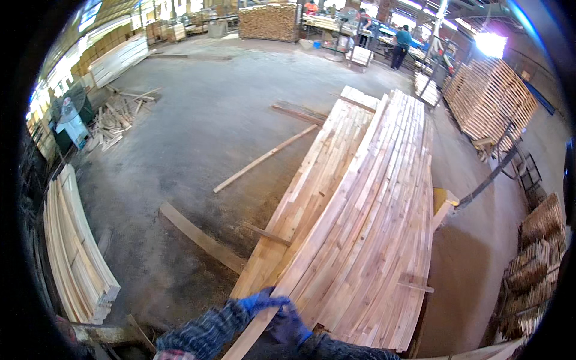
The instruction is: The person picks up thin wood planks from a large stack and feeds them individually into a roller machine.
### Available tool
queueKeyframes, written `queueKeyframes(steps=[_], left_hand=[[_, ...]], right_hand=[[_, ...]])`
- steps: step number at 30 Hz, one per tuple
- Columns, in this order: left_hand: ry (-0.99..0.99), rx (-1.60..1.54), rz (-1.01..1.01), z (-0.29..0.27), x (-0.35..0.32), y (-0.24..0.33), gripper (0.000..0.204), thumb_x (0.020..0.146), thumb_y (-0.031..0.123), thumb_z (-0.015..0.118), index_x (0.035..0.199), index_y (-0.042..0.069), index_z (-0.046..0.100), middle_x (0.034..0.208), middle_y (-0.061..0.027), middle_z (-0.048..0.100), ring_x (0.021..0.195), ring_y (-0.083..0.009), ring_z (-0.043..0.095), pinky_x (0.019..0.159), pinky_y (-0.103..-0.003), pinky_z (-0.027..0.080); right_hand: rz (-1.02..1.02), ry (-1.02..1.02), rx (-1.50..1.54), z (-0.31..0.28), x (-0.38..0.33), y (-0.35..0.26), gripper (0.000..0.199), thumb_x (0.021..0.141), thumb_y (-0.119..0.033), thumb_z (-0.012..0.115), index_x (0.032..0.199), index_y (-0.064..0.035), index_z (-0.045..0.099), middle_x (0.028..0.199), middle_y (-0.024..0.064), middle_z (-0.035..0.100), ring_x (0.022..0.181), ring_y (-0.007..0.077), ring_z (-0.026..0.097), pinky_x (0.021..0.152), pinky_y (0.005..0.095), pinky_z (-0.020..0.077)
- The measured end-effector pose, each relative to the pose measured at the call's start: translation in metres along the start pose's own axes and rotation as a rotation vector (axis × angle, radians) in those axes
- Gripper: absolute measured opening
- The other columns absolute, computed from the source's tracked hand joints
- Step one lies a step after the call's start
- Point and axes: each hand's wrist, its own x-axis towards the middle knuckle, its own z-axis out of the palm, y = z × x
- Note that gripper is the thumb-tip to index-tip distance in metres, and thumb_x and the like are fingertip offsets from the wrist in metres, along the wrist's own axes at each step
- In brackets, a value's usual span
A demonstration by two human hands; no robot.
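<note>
A long wooden board (336,204) lies slanted on top of a big stack of boards (372,240). Both hands, the left hand (258,300) and right hand (291,324), in blue gloves, are close together and grip its near end. Loose planks (201,237) lie on the concrete floor (204,120).

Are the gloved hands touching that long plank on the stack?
Touching. The head view shows both blue-gloved hands, left hand and right hand, wrapped over the near end of the long plank lying on the lumber stack.
</note>
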Motion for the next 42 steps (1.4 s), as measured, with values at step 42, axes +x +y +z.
queueKeyframes(steps=[42], left_hand=[[1.337, 1.127, -0.601, 0.046, -0.643, -0.437, 0.098, 0.05, 0.051, 0.08, 0.133, 0.014, 0.043, 0.125, -0.0128, 0.053, 0.117, -0.031, 0.05, 0.104, -0.05, 0.034]], right_hand=[[-0.368, -0.381, -0.633, 0.202, 0.096, 0.213, 0.091, 0.076, -0.067, 0.049, 0.144, -0.0083, 0.029, 0.146, 0.0189, 0.031, 0.134, 0.0383, 0.028, 0.112, 0.0524, 0.0172]])
